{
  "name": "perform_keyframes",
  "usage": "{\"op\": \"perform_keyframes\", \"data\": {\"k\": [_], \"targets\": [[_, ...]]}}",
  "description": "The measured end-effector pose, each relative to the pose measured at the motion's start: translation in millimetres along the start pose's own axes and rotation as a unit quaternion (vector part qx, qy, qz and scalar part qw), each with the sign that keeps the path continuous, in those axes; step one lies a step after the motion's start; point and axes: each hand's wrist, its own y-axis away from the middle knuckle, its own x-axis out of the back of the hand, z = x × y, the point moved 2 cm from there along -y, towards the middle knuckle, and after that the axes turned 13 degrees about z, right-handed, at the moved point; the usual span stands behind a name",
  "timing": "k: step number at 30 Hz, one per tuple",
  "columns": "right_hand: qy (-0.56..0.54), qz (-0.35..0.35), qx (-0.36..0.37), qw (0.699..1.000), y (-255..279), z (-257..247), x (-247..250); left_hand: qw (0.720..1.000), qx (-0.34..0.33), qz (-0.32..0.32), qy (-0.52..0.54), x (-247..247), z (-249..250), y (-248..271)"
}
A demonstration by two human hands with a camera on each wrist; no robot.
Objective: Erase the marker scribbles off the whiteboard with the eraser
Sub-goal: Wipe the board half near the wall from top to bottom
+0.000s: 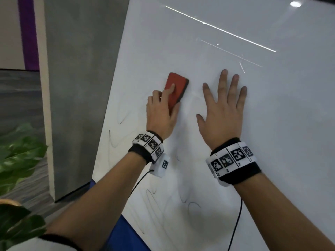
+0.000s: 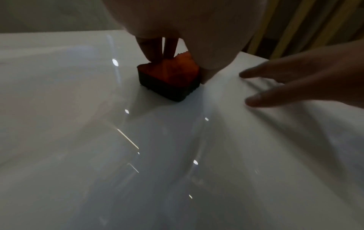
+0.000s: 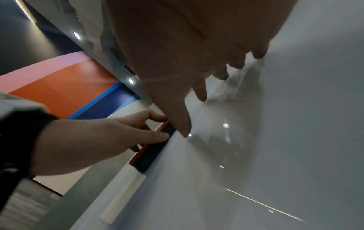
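- Left hand (image 1: 161, 113) grasps red-topped, dark-felt block eraser (image 1: 176, 88), felt flat on glossy white whiteboard (image 1: 272, 124) w/ faint scribbles (image 1: 116, 140) nearer the person, prob. for even wiping.
- Right hand (image 1: 223, 109): fingers splayed, flat on board, prob. steadying it.

Open white surface is stretching away across the far and right parts of the whiteboard (image 1: 272, 124), nothing sitting on it there. Toward the left edge, the left hand (image 1: 161, 113) is gripping the red eraser (image 1: 176, 88), and the right hand (image 1: 223, 107) is lying flat just beside it, leaving only a narrow lane between them. Past the left edge, a grey wall panel (image 1: 76, 87) is closing things off, with green leaves (image 1: 20, 151) crowding the near-left corner.
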Motion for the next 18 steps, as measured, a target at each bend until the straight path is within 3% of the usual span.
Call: {"op": "perform_keyframes", "data": {"k": [3,5,7,9,11,13,14,16,18], "targets": [[0.012,-0.009,0.002,1.000,-0.4,1.2,-6.1,0.984,0.166,0.035,-0.048,-6.0,-54.3,-21.5],[0.016,-0.006,0.011,1.000,1.3,4.6,-9.4,0.940,0.332,0.044,-0.069,-2.6,-90.0,-23.6],[0.018,-0.001,0.011,1.000,2.2,4.4,-11.3,0.907,0.411,0.024,-0.091,-0.9,-100.0,-19.8],[0.017,0.003,0.005,1.000,1.8,-0.1,-11.7,0.935,0.341,0.016,-0.100,-2.9,-82.4,-14.0],[0.015,0.000,-0.004,1.000,0.5,-7.5,-11.4,0.984,0.173,0.013,-0.043,-4.3,-51.3,0.8],[0.019,-0.004,-0.016,1.000,0.1,-11.8,-11.9,0.999,0.038,-0.011,0.007,-3.6,-33.9,21.7],[0.022,-0.004,-0.018,1.000,-0.2,-12.5,-13.0,1.000,0.011,-0.011,0.012,-2.6,-38.3,25.7],[0.024,-0.008,-0.013,1.000,-0.9,-12.1,-14.6,0.998,0.056,0.016,-0.012,-2.0,-67.7,25.6],[0.029,-0.011,-0.009,0.999,-0.4,-10.2,-14.9,0.976,0.207,0.045,-0.055,-1.9,-114.7,20.0]]}}
